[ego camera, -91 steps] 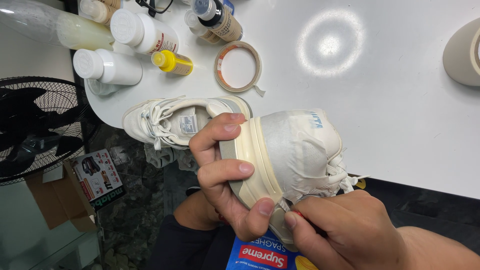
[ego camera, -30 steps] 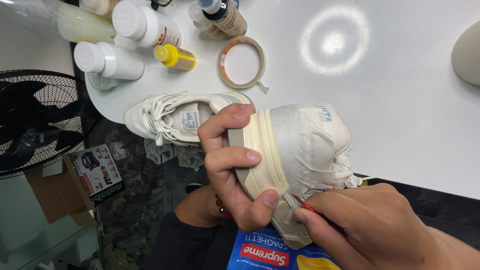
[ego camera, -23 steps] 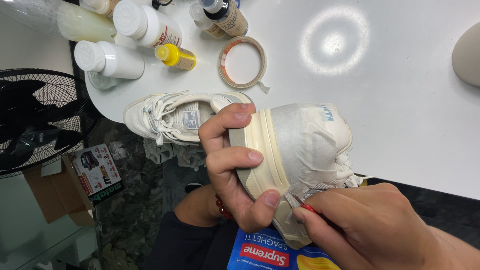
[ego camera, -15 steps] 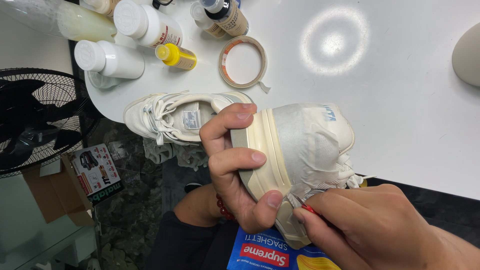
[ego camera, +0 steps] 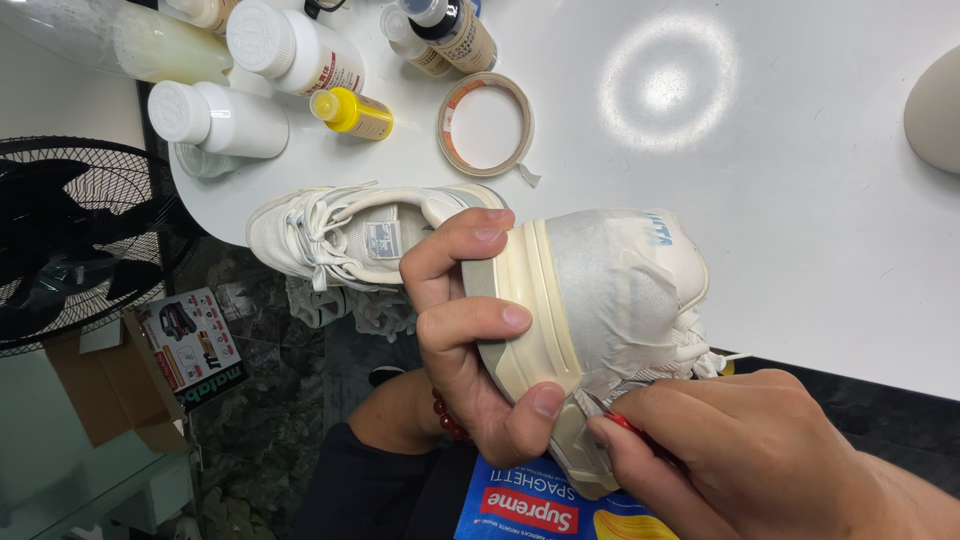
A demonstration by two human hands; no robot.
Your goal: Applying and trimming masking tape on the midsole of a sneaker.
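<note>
My left hand [ego camera: 470, 330] grips a white sneaker [ego camera: 610, 300] by its cream sole, fingers curled over the sole edge, thumb near the toe end. The upper of this shoe is wrapped in pale masking tape. My right hand [ego camera: 740, 460] pinches a small red-handled tool [ego camera: 622, 424] whose tip rests where the tape meets the sole. A second white sneaker [ego camera: 350, 235] lies on its side on the white table [ego camera: 800, 200], just beyond my left fingers.
A roll of masking tape [ego camera: 486, 123] lies flat behind the shoes. White bottles [ego camera: 215, 115], a small yellow bottle [ego camera: 352, 112] and brown-labelled bottles [ego camera: 450, 30] stand at the back left. A black fan [ego camera: 70, 240] and a cardboard box [ego camera: 180, 345] sit on the floor left. A blue packet [ego camera: 530, 510] lies below my hands.
The held sneaker and both hands have shifted slightly; my right hand keeps the tool tip at the tape edge along the sole. The things on the table have not moved.
</note>
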